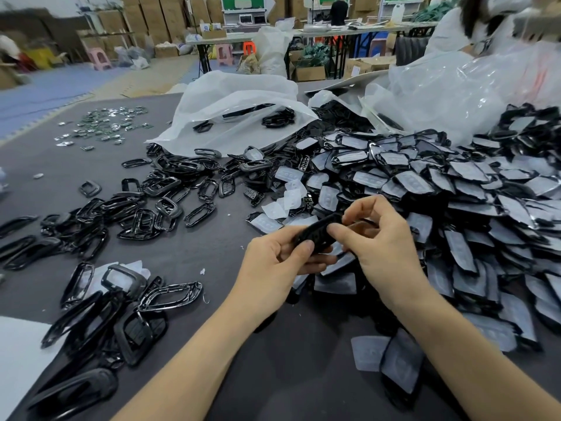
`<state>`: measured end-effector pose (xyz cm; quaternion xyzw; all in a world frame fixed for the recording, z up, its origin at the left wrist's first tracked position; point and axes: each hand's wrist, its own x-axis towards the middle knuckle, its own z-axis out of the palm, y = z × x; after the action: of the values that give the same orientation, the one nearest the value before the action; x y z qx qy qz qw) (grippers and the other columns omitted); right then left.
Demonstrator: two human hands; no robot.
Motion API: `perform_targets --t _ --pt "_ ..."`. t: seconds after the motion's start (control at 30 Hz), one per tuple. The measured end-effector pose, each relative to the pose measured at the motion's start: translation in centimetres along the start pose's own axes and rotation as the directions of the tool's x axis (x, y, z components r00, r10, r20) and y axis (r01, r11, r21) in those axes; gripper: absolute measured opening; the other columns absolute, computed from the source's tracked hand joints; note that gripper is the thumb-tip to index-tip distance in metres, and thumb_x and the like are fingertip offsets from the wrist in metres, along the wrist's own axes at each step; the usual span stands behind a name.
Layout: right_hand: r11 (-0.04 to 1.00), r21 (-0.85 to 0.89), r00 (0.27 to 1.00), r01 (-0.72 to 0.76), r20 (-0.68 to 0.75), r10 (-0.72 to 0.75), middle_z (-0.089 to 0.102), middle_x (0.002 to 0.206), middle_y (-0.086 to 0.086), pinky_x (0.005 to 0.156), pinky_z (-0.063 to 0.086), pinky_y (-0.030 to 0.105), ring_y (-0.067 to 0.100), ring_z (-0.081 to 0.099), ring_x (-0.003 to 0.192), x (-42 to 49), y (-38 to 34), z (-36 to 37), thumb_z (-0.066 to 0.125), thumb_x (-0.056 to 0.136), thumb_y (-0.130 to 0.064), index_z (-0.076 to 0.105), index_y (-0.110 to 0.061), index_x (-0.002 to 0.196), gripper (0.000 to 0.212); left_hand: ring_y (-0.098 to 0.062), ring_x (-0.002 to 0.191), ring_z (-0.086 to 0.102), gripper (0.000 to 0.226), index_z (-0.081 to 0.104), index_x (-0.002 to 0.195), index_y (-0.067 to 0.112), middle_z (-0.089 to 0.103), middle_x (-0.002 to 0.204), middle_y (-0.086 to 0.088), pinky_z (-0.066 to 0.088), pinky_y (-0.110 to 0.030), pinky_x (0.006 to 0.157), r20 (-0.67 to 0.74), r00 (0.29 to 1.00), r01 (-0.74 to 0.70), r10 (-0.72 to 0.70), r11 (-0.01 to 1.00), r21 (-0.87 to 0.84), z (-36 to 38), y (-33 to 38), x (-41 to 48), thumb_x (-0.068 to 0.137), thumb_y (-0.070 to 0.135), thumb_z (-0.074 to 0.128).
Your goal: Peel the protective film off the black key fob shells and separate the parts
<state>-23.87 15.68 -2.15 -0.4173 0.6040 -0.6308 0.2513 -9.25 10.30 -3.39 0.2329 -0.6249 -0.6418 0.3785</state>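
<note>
Both hands meet over the middle of the dark table around one black key fob shell (315, 230). My left hand (273, 262) grips its near end, thumb on top and fingers curled under. My right hand (376, 235) pinches its far end with thumb and fingertips. A large heap of film-covered black shells (455, 202) fills the right side. To the left lie several bare black frames (145, 205), more of them (121, 314) nearer me. Loose pieces of clear film (288, 199) lie just beyond my hands.
White plastic bags (236, 113) lie open at the back of the table (197, 253), and a bigger clear bag (470, 86) at the back right. Small shiny metal parts (106, 123) are scattered far left. A white sheet (18, 354) covers the near-left corner. A person sits at the far right.
</note>
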Motion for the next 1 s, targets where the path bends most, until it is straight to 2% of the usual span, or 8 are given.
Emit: perform_targets --t 0.1,0.33,0.4,0.5,0.7,0.77,0.87,1.0 --pt "0.957 0.234 0.974 -0.172 0.186 0.129 0.062 0.065 -0.008 0.061 0.050 0.021 0.013 0.057 0.063 0.5 -0.2 -0.6 0.068 0.081 0.003 0.062 -0.012 0.092 0.020 -0.022 0.083 0.074 0.029 0.064 0.104 0.015 0.076 0.086 -0.006 0.056 -0.021 0.070 0.024 1.000 0.013 -0.013 1.000 0.009 0.0 0.2 -0.2 0.099 -0.005 0.043" --pt "0.998 -0.017 0.937 0.060 0.345 -0.050 0.068 0.066 -0.004 0.058 0.047 0.014 0.004 0.062 0.061 0.6 -0.9 -1.3 0.071 0.079 0.004 0.069 -0.009 0.080 0.013 -0.025 0.076 0.074 0.018 0.065 0.099 0.016 0.075 0.082 -0.006 0.057 -0.027 0.066 0.033 0.999 -0.032 0.026 0.982 0.186 0.1 -0.2 -0.4 0.097 0.004 0.052" --pt "0.987 -0.085 0.939 0.138 0.327 -0.103 0.070 0.069 -0.005 0.059 0.048 0.015 0.003 0.063 0.061 0.5 -0.8 -1.1 0.072 0.081 -0.002 0.070 -0.016 0.082 0.014 -0.025 0.072 0.074 0.020 0.064 0.097 0.019 0.075 0.080 -0.004 0.058 -0.028 0.064 0.010 0.998 -0.055 0.055 0.970 0.237 0.1 -0.3 -0.2 0.097 0.004 0.051" --pt "0.967 -0.143 0.952 0.209 0.255 -0.169 0.070 0.075 -0.001 0.065 0.052 0.030 0.011 0.062 0.065 0.4 -0.6 -1.0 0.072 0.084 -0.016 0.071 -0.026 0.087 0.011 -0.023 0.069 0.074 0.026 0.064 0.098 0.020 0.075 0.078 -0.003 0.058 -0.026 0.062 -0.067 0.991 -0.096 0.112 0.972 0.214 0.0 -0.2 0.0 0.099 0.000 0.047" --pt "0.944 -0.208 0.966 0.258 0.077 -0.247 0.067 0.069 0.001 0.061 0.050 0.047 0.029 0.059 0.062 0.5 -0.5 -1.3 0.062 0.090 -0.011 0.069 -0.029 0.082 0.022 -0.024 0.072 0.074 0.020 0.053 0.097 0.013 0.071 0.080 -0.012 0.056 -0.021 0.062 -0.477 0.867 -0.133 0.143 0.990 0.056 -2.3 0.3 1.4 0.102 0.002 0.037" --pt "0.929 -0.260 0.964 0.265 0.059 -0.258 0.066 0.066 0.003 0.056 0.049 0.040 0.028 0.057 0.059 0.5 -0.3 -1.2 0.061 0.090 -0.006 0.069 -0.029 0.081 0.026 -0.025 0.072 0.074 0.021 0.049 0.096 0.012 0.068 0.082 -0.017 0.057 -0.023 0.063 -0.588 0.802 -0.158 0.107 0.987 -0.036 -3.2 0.3 1.8 0.102 0.000 0.034" --pt "0.883 -0.352 0.950 0.312 0.087 -0.302 0.066 0.067 -0.004 0.051 0.039 0.011 0.006 0.054 0.056 0.6 -0.6 -0.7 0.064 0.087 -0.003 0.071 -0.022 0.083 0.021 -0.024 0.070 0.074 0.022 0.044 0.096 0.015 0.066 0.081 -0.019 0.057 -0.024 0.061 -0.681 0.732 -0.169 -0.017 0.964 -0.205 -4.1 0.1 2.0 0.103 0.001 0.029" --pt "0.760 -0.506 0.909 0.407 0.304 -0.284 0.066 0.077 -0.008 0.065 0.042 0.009 0.004 0.058 0.068 2.4 -2.0 1.2 0.067 0.085 -0.009 0.074 -0.014 0.090 0.010 -0.025 0.069 0.074 0.023 0.040 0.095 0.020 0.065 0.084 -0.023 0.057 -0.025 0.060 -0.700 0.708 -0.156 -0.093 0.946 -0.283 -4.2 -0.1 2.3 0.103 0.003 0.027"
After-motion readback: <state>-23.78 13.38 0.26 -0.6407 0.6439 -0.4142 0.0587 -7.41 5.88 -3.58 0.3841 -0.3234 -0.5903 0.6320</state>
